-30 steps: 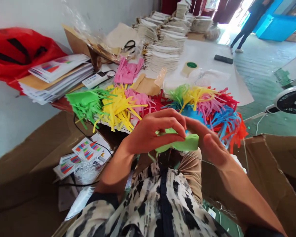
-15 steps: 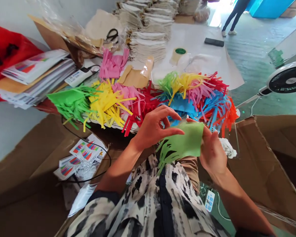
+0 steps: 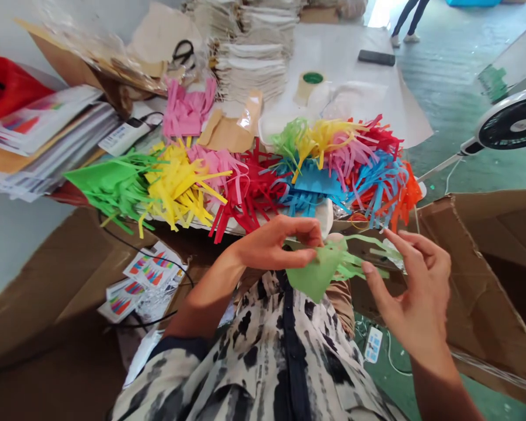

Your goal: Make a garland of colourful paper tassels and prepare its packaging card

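- Light-green, thin fringed sheet [image 3: 315, 275], head view: held before the patterned shirt [image 3: 267, 362], strips already cut, loose, seemingly untied; yellow fringed bunch [image 3: 175, 187] lies on the bench [image 3: 339, 52].
- Left hand [image 3: 280, 242]: fingers curled, grip narrow, pinching the sheet's uncut part.
- Right hand [image 3: 414, 292]: fingers forward, grip wide by the strips, contact unclear.

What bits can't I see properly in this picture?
In the head view:
Green fringed sheet: pinched part hidden by the left hand.
Right hand: can't tell if it touches the sheet; blurred there.
Far person: cut off above the legs by the top edge.
Red bag: cut off by the left edge.
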Motion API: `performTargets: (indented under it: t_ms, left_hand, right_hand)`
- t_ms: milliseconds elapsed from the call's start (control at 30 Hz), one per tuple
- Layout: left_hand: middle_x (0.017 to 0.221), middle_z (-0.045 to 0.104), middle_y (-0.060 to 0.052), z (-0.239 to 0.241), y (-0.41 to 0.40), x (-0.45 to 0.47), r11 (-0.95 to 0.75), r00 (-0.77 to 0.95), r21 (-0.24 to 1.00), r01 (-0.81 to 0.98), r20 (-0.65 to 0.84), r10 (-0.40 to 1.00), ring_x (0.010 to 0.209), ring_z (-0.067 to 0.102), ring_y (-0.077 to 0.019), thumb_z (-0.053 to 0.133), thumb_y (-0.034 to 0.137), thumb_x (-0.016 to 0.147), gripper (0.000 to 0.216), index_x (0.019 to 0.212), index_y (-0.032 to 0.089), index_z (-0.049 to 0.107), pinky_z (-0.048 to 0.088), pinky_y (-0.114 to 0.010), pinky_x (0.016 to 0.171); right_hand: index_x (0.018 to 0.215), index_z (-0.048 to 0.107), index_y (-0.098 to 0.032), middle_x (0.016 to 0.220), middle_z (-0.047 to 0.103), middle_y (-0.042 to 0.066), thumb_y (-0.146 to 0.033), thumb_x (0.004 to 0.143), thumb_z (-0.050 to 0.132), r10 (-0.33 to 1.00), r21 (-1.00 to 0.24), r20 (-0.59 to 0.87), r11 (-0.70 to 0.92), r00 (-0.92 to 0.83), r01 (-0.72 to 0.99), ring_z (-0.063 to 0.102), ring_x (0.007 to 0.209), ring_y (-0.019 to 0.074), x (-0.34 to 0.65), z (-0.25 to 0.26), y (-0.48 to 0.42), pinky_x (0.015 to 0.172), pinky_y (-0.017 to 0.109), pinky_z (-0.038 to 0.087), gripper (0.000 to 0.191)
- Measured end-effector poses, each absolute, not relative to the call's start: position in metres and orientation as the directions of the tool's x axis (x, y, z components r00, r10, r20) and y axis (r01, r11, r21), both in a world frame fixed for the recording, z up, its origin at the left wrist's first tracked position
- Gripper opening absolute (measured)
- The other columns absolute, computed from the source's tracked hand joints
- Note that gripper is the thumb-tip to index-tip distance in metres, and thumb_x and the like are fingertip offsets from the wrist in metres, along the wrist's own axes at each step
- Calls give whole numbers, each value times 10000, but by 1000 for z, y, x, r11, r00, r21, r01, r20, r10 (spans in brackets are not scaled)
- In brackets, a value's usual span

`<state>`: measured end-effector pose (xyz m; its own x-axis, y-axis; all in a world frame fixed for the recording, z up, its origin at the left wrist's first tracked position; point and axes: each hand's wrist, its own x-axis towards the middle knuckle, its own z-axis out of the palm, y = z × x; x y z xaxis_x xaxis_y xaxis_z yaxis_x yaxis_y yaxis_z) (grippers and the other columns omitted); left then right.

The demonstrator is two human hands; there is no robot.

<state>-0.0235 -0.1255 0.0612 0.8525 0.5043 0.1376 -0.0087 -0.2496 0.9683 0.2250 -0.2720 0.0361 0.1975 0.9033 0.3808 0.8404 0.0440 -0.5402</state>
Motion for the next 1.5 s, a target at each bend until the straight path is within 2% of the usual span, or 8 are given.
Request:
performTargets:
  t_ms: [133, 333, 533, 800, 933, 1167, 1300, 1500]
  left_hand:
    - [790, 585, 31, 61, -126, -9, -198, 912, 980, 4, 78, 403, 691, 504, -84, 629, 126, 839, 93, 854, 191, 565, 432, -206, 612]
    - [806, 649, 17, 59, -117, -13, -111, 902, 988, 108, -50, 429, 639, 546, -74, 692, 295, 934, 170, 948, 187, 562, 398, -187, 541]
    - [798, 680, 21, 53, -110, -19, -95, 923, 987, 127, -82, 375, 576, 525, -60, 676, 334, 980, 189, 1043, 196, 564, 384, -172, 513]
    - [860, 628, -4, 54, -95, -28, -161, 906, 980, 119, -41, 421, 712, 597, -94, 682, 306, 969, 163, 942, 188, 573, 438, -206, 608]
    - [799, 644, 23, 48, -87, -30, -322, 834, 909, 265, -48, 549, 676, 601, -96, 652, 279, 975, 99, 993, 195, 603, 419, -207, 601]
    - [1145, 778, -104, 14, -102, -6, -706, 662, 436, 558, 279, 695, 1102, 710, -247, 631, 240, 1015, 128, 1099, 172, 700, 550, -442, 1026]
    - [1444, 700, -121, -20, -133, 11, -896, 840, 346, 279, 364, 402, 1425, 590, -294, 711, 481, 978, 514, 1393, 188, 629, 386, -555, 1290]
    - [1541, 631, -147, -60, -160, 25, -895, 810, 282, 346, 392, 437, 1479, 561, -296, 553, 114, 1015, 450, 1464, 84, 565, 468, -504, 1249]
  right_hand:
    - [1578, 485, -315, 1577, 530, 121, -510, 998, 641, 948, -734, 299, 302, -111, 608, 426, 1522, 380, 219, 35, -252, 1253, 616, 332, 631]
    - [805, 582, -244, 1023, 681, 50, -459, 920, 760, 972, -998, -21, -34, -233, -51, 666, 1007, 256, 218, 6, -228, 915, 419, 559, 302]
    - [1221, 587, -328, 1265, 663, 72, -545, 750, 897, 897, -851, -179, -347, -404, -394, 669, 1106, 275, 207, -5, -227, 895, 417, 573, 604]
    - [773, 529, -218, 764, 522, -28, -500, 831, 851, 917, -923, -295, -347, -270, -170, 484, 677, 122, 215, -6, -220, 611, 258, 379, 432]
    - [862, 600, -229, 768, 553, -28, -500, 890, 791, 984, -956, -174, -180, 45, 230, 513, 683, 137, 224, 6, -214, 632, 271, 395, 333]
    - [1076, 686, -242, 864, 751, 31, -364, 932, 704, 969, -486, 71, -172, 235, 857, 638, 676, 212, 245, -9, -191, 649, 320, 369, 190]
    - [1138, 690, -210, 910, 790, 84, -333, 978, 622, 971, -287, 132, -156, 201, 945, 693, 748, 268, 253, -14, -185, 650, 348, 373, 213]
    - [1405, 620, -166, 1415, 686, 182, -378, 1020, 584, 954, -154, 256, 201, -157, 967, 591, 1352, 368, 246, -5, -214, 1115, 536, 389, 441]
